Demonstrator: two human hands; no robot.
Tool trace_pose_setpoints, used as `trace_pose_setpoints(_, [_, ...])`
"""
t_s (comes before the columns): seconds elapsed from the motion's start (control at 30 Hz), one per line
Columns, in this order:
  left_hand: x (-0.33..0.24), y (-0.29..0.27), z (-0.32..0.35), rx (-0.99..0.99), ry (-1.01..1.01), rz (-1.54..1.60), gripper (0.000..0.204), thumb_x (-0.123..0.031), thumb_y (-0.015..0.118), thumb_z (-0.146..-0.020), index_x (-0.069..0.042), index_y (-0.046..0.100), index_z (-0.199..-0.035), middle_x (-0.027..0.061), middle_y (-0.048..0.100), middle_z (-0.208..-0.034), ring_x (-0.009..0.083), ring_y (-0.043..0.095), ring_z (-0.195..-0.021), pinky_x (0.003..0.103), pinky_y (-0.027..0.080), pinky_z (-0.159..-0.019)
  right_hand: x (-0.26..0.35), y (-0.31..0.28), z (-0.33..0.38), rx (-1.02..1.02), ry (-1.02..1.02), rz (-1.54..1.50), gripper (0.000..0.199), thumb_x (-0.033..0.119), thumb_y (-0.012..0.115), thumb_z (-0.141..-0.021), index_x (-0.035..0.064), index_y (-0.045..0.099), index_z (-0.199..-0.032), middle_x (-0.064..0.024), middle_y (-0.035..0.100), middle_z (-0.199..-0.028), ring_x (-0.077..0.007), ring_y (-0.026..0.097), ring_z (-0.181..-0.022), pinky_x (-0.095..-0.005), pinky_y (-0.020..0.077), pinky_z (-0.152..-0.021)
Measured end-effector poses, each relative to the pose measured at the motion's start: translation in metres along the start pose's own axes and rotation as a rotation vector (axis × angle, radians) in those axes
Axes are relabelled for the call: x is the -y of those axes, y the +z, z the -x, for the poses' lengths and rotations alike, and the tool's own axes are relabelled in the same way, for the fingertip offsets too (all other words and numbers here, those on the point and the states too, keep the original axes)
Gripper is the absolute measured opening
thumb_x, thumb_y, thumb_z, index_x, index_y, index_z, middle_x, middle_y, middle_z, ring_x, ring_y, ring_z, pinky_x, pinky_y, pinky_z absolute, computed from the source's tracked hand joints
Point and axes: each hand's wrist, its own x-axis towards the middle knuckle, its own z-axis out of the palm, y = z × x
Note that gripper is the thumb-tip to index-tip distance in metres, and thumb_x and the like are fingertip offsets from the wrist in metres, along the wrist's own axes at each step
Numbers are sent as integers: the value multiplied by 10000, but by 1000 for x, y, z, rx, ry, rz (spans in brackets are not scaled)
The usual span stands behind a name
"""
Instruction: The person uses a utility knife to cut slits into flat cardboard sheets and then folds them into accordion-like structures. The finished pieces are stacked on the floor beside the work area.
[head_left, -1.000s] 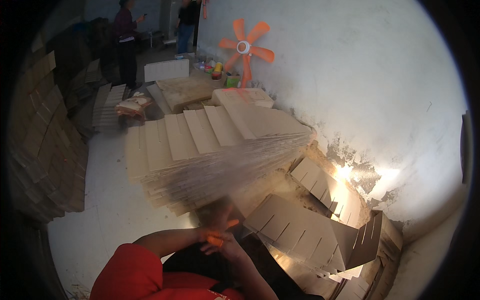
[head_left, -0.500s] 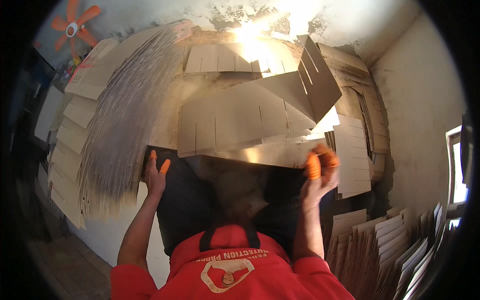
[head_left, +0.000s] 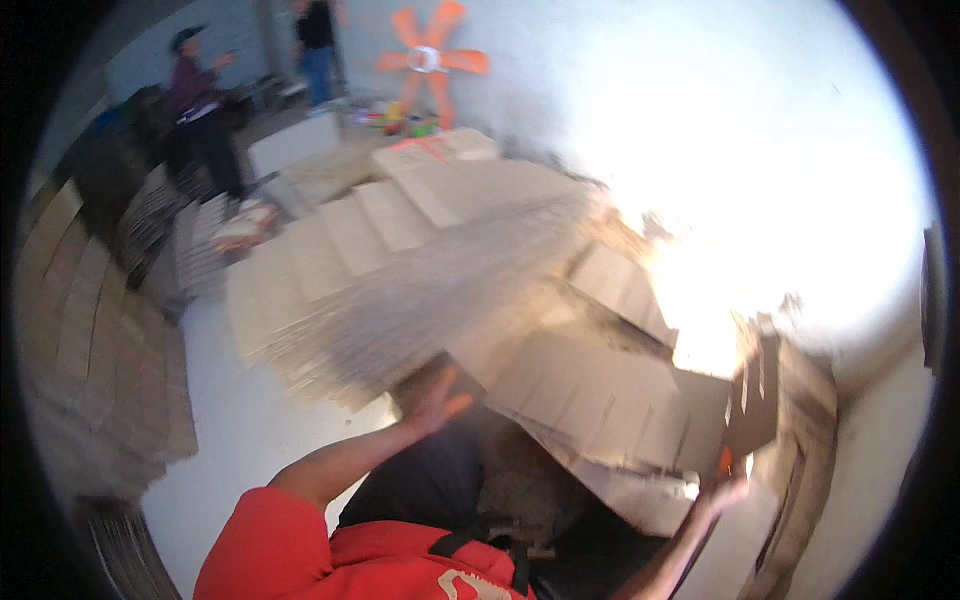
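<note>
I hold a flat slotted cardboard sheet (head_left: 600,410) in front of me, tilted down to the right. My right hand (head_left: 725,492), with orange fingertips, grips its lower right edge. My left hand (head_left: 435,400) is raised with fingers spread beside the sheet's left edge; the blur hides whether it touches. Behind the left hand leans a big fanned stack of flat cardboard sheets (head_left: 400,270). More slotted cardboard pieces (head_left: 620,285) lie beyond the sheet by the wall.
Tall cardboard stacks (head_left: 90,340) line the left side. An orange fan (head_left: 430,60) hangs on the white wall (head_left: 700,120). Two people (head_left: 205,110) stand at the back left. Strong glare (head_left: 690,300) washes out the wall's foot. Pale floor (head_left: 240,430) shows at my left.
The view has swung from the pile at my right back toward the fanned stack and the room. The sheet stays between my hands, and my left hand has risen.
</note>
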Motion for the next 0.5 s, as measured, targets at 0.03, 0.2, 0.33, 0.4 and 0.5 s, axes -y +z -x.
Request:
trace_pose_setpoints(0.03, [0,-2,2,-25,41,97,735,-459,629,-887,28,420,-1396,227,427,-1437,347,391,-1348,416,304,-1114,2,1,5,78,59,-130,303,30,554,-871,-91,627,-1138,-181,647,-1076,-271,628,-906,-401,543,-794])
trace_pose_setpoints(0.2, [35,20,6,-88,30,79,718,-368,685,-876,58,413,-1387,231,438,-1423,349,405,-1333,400,323,-1104,-6,17,23,-26,-647,897,219,173,668,-899,-43,692,-930,-53,535,-561,-137,408,-431,-342,335,-394])
trace_pose_setpoints(0.33, [53,30,5,-128,106,-17,725,-362,703,-863,61,420,-1379,232,459,-1400,351,426,-1312,395,344,-1089,-20,-21,-12,-82,-823,1080,285,228,620,-913,-51,666,-882,-104,558,-566,-185,448,-409,-367,360,-407])
trace_pose_setpoints(0.4, [44,28,3,-101,80,-9,727,-367,701,-863,61,419,-1378,231,462,-1398,348,437,-1304,390,349,-1086,-26,-26,-30,-68,-1085,1124,232,157,566,-917,-55,660,-898,-130,583,-596,-198,479,-434,-369,381,-427])
trace_pose_setpoints(0.5, [36,23,2,-88,74,-15,731,-371,704,-861,60,419,-1378,228,468,-1393,343,454,-1290,384,361,-1076,-16,-23,-21,-165,-843,862,305,-12,426,-797,-57,648,-1002,-170,713,-857,-194,512,-512,-343,411,-477])
